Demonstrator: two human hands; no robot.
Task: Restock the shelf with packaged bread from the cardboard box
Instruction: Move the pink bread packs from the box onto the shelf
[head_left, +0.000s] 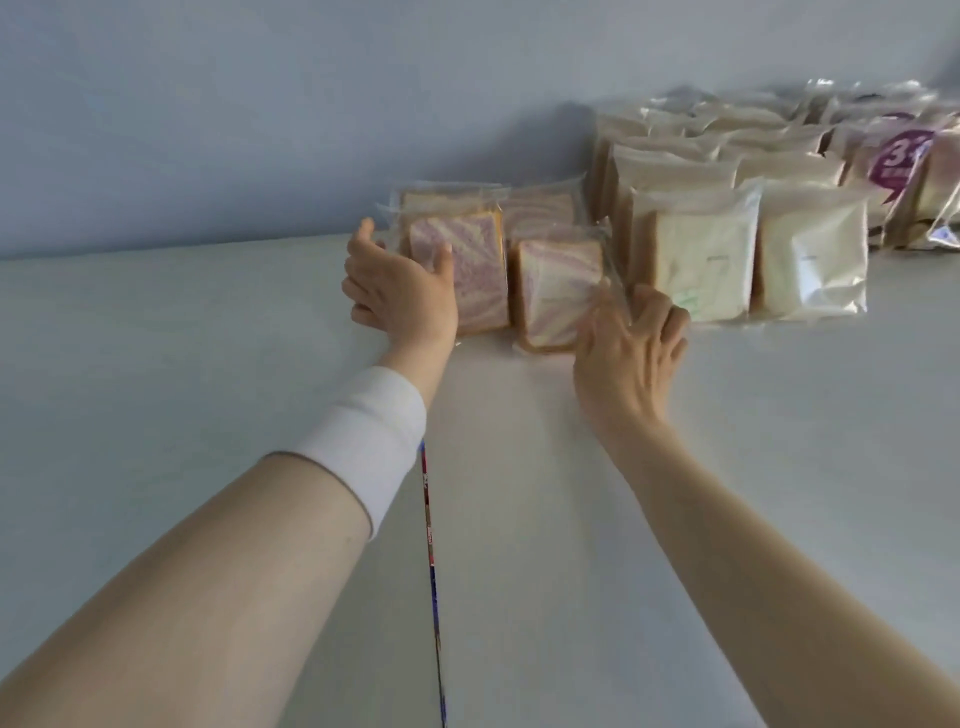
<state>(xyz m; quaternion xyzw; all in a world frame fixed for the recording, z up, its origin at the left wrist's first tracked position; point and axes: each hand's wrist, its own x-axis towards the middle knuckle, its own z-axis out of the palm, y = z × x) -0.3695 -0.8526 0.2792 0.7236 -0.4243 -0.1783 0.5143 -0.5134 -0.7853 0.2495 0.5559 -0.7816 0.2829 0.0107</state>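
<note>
white and smooth, the shelf board (208, 364) carries everything in front of me, with a pale blue-grey wall (260, 104) rising behind its back edge. my left hand (400, 291), with a white fabric wristband (363, 441) on the forearm, stands on its side against the left side of an upright clear-wrapped pack of pink-and-white swirled bread (483, 270). its fingers are straight and loosely spread, the thumb lies on the pack's front face, and nothing is clasped.

my right hand (628, 348) has its thumb and bent fingers round the lower right corner of a second swirled bread pack (556, 291). this one leans tilted, just right of the upright one and touching it, about midway along the shelf. a third swirled bread pack (540, 208) stands behind these two, nearer the back edge.

to the right, plain white bread packs in milky wrappers (701, 260) stand in rows running back toward the wall. my right fingers overlap the lower left corner of the front one. toward the right back corner sits a pack with a round purple label (898, 161), its print too blurred to read. a thin red-and-blue patterned strap (431, 545) runs from below my left wrist to the bottom of the view.
</note>
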